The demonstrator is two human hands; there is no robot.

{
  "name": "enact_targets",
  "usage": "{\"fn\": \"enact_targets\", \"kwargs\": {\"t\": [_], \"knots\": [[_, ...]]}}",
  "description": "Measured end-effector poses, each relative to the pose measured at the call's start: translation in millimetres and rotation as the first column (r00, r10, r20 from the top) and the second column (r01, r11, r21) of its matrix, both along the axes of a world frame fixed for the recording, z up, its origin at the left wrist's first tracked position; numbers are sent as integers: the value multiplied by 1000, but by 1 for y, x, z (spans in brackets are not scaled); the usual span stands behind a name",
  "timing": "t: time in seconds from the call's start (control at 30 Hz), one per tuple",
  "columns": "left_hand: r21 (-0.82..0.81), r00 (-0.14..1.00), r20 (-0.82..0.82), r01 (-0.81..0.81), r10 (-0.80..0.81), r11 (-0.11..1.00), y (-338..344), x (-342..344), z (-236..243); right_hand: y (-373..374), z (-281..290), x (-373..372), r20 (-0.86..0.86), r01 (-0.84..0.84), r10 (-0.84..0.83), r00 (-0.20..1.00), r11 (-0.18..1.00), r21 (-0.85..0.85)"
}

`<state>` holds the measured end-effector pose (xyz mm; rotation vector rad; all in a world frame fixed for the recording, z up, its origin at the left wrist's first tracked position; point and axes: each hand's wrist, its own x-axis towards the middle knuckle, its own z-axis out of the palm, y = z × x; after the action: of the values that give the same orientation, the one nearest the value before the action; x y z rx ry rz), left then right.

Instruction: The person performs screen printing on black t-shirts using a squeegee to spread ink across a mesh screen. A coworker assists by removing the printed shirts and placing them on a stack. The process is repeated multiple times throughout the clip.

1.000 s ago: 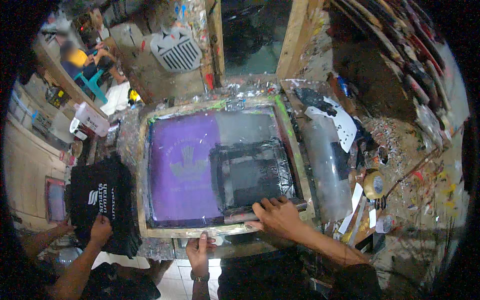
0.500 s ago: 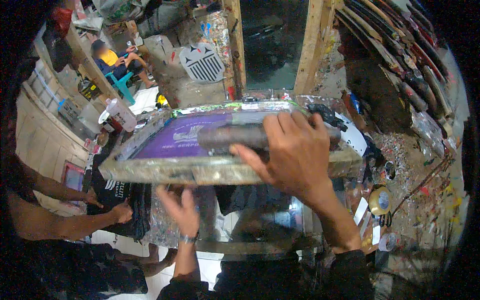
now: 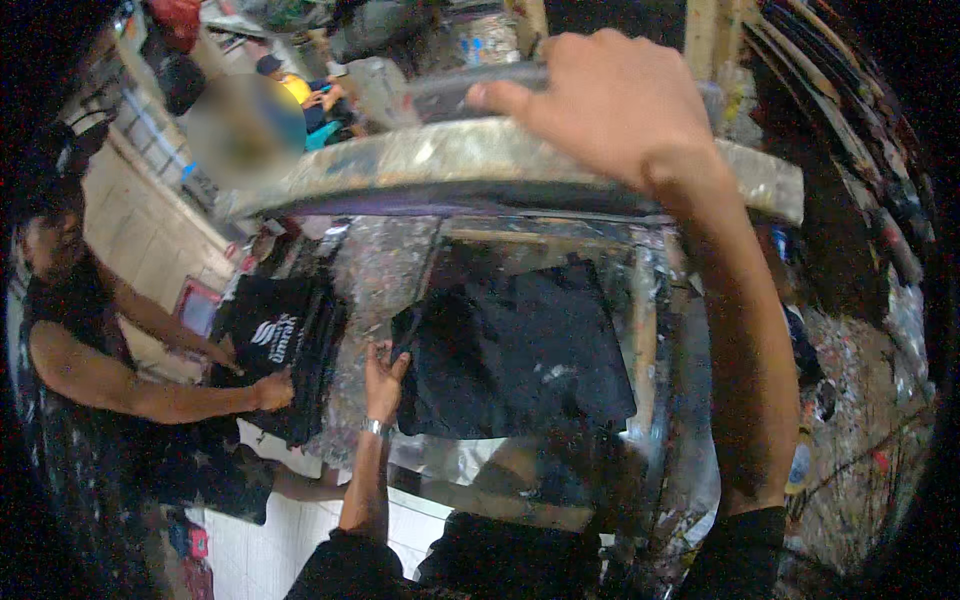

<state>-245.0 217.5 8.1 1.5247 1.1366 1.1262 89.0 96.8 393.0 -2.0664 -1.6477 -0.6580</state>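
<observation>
A printing screen in a thick, worn wooden frame (image 3: 430, 165) is tilted up in front of me, its near edge raised. My right hand (image 3: 625, 105) is closed over the dark bar of a squeegee (image 3: 450, 92) lying along that edge, its far fingers out of sight. Below the screen, a black cloth (image 3: 510, 350) lies flat on the printing table, a small pale mark near its lower right. At its left edge is my left hand (image 3: 383, 378), fingers curled and thumb bent in, seeming to pinch the cloth's edge.
On the left, a co-worker's hands (image 3: 272, 390) rest on a stack of black cloths (image 3: 270, 320) with white print. A seated person in yellow (image 3: 298, 90) is farther back. Long-handled squeegees or bars (image 3: 830, 90) lean at the right.
The screen's near edge has risen and moved away with my right hand and the squeegee, uncovering the black cloth. My left hand has gone from below the frame to the cloth's left edge.
</observation>
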Motion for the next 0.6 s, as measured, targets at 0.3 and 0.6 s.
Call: {"fn": "enact_targets", "kwargs": {"t": [0.3,0.6], "knots": [[203,965,-255,2,51,979,105,-143,155,55,28,38,-34,-40,40,999,999,-13],[826,486,-494,2,721,564,102,-192,220,90,43,64,-89,-74,68,994,995,-65]]}}
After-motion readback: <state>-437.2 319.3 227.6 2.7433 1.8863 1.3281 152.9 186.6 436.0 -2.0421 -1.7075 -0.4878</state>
